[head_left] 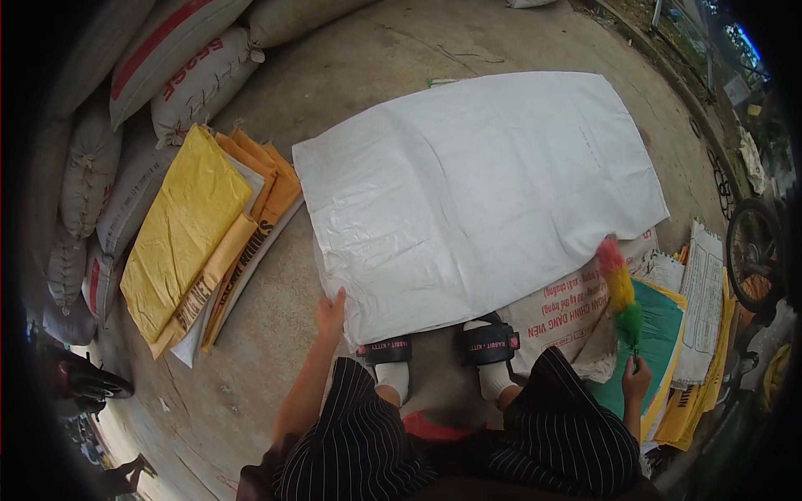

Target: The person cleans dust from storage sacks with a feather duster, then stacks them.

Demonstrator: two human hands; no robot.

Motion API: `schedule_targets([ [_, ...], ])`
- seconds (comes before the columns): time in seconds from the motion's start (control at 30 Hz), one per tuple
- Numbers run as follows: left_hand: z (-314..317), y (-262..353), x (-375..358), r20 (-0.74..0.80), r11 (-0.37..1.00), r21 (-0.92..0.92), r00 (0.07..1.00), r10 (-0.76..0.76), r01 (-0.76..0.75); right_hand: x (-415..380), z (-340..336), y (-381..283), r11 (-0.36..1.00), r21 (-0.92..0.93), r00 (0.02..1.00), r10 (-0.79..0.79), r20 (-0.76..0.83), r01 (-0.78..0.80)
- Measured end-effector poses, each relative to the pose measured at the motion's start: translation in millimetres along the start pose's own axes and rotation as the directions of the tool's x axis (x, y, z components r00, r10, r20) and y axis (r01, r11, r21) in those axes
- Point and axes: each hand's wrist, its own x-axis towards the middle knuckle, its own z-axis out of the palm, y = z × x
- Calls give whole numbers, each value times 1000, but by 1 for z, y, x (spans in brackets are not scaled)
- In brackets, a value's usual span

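A large white woven sack [493,184] lies spread flat on the ground in front of my feet. At its near left corner is my left hand [331,314], fingers closed on the sack's edge; the fingertips are partly hidden. My right hand [637,380] grips the thin handle of a fluffy duster [620,288], coloured pink-red, yellow and green. The duster points up and away, its pink tip close to the white sack's right edge. Under that edge lies a printed, pale sack [568,313] with red lettering.
A stack of folded yellow and brown sacks [188,234] lies at left, beside piled full sacks [200,83]. To the right are green [656,334], white and yellow flat sacks. A wheel [752,255] stands at far right. My sandals [489,342] touch the white sack's near edge.
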Motion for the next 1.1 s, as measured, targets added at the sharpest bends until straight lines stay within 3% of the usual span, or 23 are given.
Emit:
schedule_targets([
  [0.03, 0, 6, -8, 50, 994, 78, 996, -79, 75, 7, 1, -28, 999, -28, 999, -35, 27, 36],
  [0.13, 12, -7, -16, 135, 998, 37, 990, -50, 46, 11, 56, -56, 992, 122, 999, -10, -43, 15],
  [0.2, 21, -7, -18, 91, 1000, 20, 996, 9, -11, 7, 72, -80, 970, 131, 977, 212, -35, -206],
  [0.23, 22, -6, -18, 57, 998, 2, 996, 70, -70, 3, 78, -75, 969, 139, 977, 211, -26, -205],
  [0.27, 21, -1, -20, 49, 997, 9, 996, 70, -70, 0, 82, -61, 956, 139, 949, 278, -149, -258],
  [0.3, 20, 3, -20, 94, 997, 59, 995, 46, -52, 1, 86, -48, 940, 145, 901, 337, -272, -308],
  [0.33, 20, 7, -20, 139, 994, 106, 990, 20, -35, 8, 85, -40, 941, 147, 903, 334, -269, -304],
  [0.37, 21, 6, -19, 136, 994, 105, 991, 16, -31, 15, 80, -33, 892, 221, 844, 447, -296, -395],
  [0.4, 21, 5, -18, 157, 998, 60, 987, -29, 20, 17, 76, -27, 828, 295, 770, 555, -314, -477],
  [0.43, 23, 3, -18, 181, 997, 14, 981, -72, 70, 18, 72, -39, 829, 292, 771, 554, -315, -477],
  [0.47, 26, 0, -16, 183, 997, 10, 980, -74, 73, 19, 70, -67, 867, 416, 882, 400, -249, -276],
  [0.53, 30, -6, -13, 195, 952, -240, 971, -142, 187, 17, 85, -112, 812, 571, 984, -24, -174, 121],
  [0.57, 30, 2, -15, 198, 950, -245, 970, -145, 192, 10, 86, -150, 788, 567, 965, -259, -47, 239],
  [0.6, 29, 10, -15, 255, 894, -342, 944, -210, 291, 3, 101, -174, 786, 551, 909, -402, 108, 282],
  [0.67, 32, 13, -10, 319, 808, -438, 909, -269, 393, -18, 121, -228, 731, 491, 671, -661, 336, 474],
  [0.73, 36, -1, 1, 427, 772, -478, 879, -212, 419, -25, 146, -236, 694, 324, 499, -700, 510, 642],
  [0.77, 39, -4, 3, 399, 711, -436, 827, -396, 551, -21, 150, -235, 687, 328, 490, -707, 511, 649],
  [0.9, 32, -8, -2, 464, 701, -513, 847, -258, 495, 15, 164, -227, 717, 251, 577, -681, 451, 650],
  [0.97, 28, 10, -9, 386, 810, -403, 881, -272, 426, 39, 171, -201, 730, 170, 604, -653, 457, 662],
  [1.0, 28, 8, -10, 390, 809, -403, 880, -271, 428, 51, 178, -183, 797, 134, 699, -585, 411, 589],
  [1.03, 26, 3, -10, 343, 896, -323, 920, -189, 305, 59, 184, -170, 855, 106, 782, -508, 361, 507],
  [1.07, 24, 1, -11, 302, 957, -232, 948, -101, 176, 65, 188, -164, 855, 103, 781, -509, 362, 509],
  [1.1, 25, -2, -12, 302, 956, -233, 947, -105, 180, 70, 193, -158, 902, 179, 875, -426, 230, 392],
])
